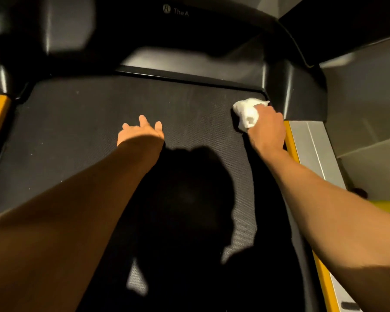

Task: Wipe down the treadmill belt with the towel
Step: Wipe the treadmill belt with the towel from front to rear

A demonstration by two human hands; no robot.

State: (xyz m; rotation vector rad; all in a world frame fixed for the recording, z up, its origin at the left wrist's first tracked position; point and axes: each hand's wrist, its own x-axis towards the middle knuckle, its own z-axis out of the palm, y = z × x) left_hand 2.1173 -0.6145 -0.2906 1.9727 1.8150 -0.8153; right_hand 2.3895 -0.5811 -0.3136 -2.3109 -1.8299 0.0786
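The right hand (267,129) is squeezing the crumpled white towel (245,113) in its grip at the far right corner of the dark bumpy treadmill belt (99,122), the left hand (142,132) is holding its fingers spread, and a wipe to the left is probably coming next.

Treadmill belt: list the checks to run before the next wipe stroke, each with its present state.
1. The right hand grips the white crumpled towel: ok.
2. Towel rests on the black textured treadmill belt, far right corner: ok.
3. Leftward stroke path free: not ok, the open left hand is over mid-belt.
4. Belt stopped: cannot tell.
5. Near belt clean: cannot tell, a shadow covers it.
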